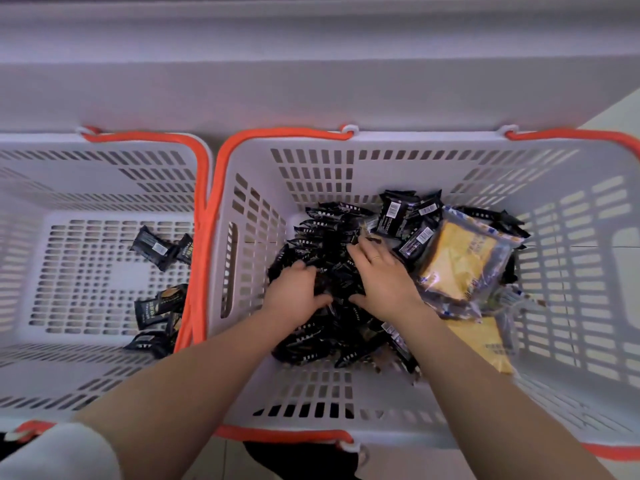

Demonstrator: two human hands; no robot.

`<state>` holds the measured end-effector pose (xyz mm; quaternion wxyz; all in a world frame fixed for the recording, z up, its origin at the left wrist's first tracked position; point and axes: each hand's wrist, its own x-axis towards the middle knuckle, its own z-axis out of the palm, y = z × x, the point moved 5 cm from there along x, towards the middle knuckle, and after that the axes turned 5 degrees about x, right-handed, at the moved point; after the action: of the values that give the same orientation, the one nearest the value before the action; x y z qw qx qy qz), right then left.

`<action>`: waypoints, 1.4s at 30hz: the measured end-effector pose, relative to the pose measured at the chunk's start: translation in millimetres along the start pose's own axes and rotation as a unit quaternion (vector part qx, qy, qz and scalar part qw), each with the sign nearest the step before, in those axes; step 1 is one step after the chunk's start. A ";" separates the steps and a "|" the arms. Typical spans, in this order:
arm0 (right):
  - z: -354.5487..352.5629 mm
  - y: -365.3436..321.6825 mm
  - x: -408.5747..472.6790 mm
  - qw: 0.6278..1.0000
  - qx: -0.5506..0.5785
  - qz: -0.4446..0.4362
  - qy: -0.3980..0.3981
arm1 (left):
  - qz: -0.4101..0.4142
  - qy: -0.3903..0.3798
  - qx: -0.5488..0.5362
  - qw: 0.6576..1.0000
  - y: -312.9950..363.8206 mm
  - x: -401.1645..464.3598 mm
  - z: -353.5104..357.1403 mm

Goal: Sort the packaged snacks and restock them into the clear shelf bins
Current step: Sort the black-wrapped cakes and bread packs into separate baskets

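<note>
Head view shows both the left hand (298, 292) and right hand (384, 278) curled into the black packets (329, 244) heaped in the right basket (311, 161) beside yellow packs (460, 261), while few lie in the left basket (104, 161), so sorting looks barely started.

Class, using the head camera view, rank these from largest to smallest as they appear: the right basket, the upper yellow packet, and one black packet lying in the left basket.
1. Right basket
2. Yellow packet
3. Black packet
</note>
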<state>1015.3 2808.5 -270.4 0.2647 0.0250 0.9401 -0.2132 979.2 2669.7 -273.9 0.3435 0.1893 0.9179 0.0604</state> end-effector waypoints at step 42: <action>36.9 -3.7 11.3 0.969 0.148 0.193 0.051 | 0.094 0.119 0.144 0.978 28.4 16.0 -73.0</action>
<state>1023.0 2789.2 -303.1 0.2456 0.2556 0.8879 -0.2931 929.1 2703.5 -221.5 0.1936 0.3133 0.9295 -0.0186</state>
